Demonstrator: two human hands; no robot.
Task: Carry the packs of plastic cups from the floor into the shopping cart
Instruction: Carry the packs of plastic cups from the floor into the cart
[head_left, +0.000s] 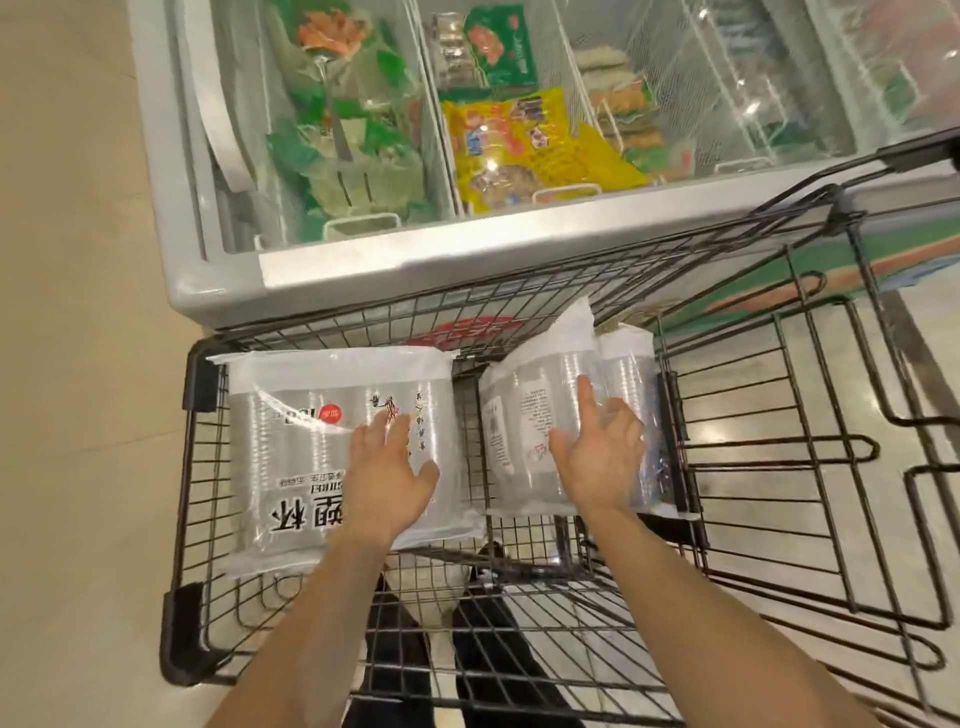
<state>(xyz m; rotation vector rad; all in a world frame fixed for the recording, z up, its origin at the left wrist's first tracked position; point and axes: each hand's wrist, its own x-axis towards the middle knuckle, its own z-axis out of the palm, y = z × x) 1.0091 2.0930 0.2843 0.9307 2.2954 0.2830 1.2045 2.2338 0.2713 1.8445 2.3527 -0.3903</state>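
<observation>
Both packs sit in the cart (200, 384). The left hand (387, 467) lies flat on the left pack (301, 467), the right hand (597, 452) against the leaning right pack (524, 415); each grip is open, holding nothing. Unsupported, the right pack could topple.

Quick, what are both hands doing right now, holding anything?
Left hand: open, fingers flat on the left pack of cups.
Right hand: open, fingers spread against the right pack of cups.
</observation>
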